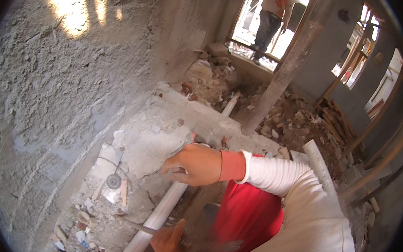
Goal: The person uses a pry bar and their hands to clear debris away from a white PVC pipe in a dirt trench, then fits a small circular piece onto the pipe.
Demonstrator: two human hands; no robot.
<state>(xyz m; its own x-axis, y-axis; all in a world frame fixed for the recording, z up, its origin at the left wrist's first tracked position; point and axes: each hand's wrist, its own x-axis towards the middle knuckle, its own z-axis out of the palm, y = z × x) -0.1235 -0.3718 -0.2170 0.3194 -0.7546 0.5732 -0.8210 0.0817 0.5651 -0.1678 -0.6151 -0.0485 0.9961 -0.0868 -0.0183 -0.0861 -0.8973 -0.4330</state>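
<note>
A white plastic pipe (164, 205) with a thin red line along it runs slantwise from the lower edge up beneath my right hand (194, 165). That hand lies over the pipe's upper stretch, fingers and thumb curled in; whatever they grip is hidden. A small orange-red tip (194, 136) shows just behind it. Lower down, my left hand (167, 242) is beside the pipe, thumb raised and fingers curled, partly blurred. A ribbed rod (145, 229) crosses the pipe close to this hand; I cannot tell whether the hand holds it.
A rough plastered wall (80, 83) rises on the left. Rubble (84, 234) and a dark round disc (114, 181) lie by its foot. A thick slanting post (291, 67) stands ahead, with more debris behind. Another person (273, 13) stands in the far opening.
</note>
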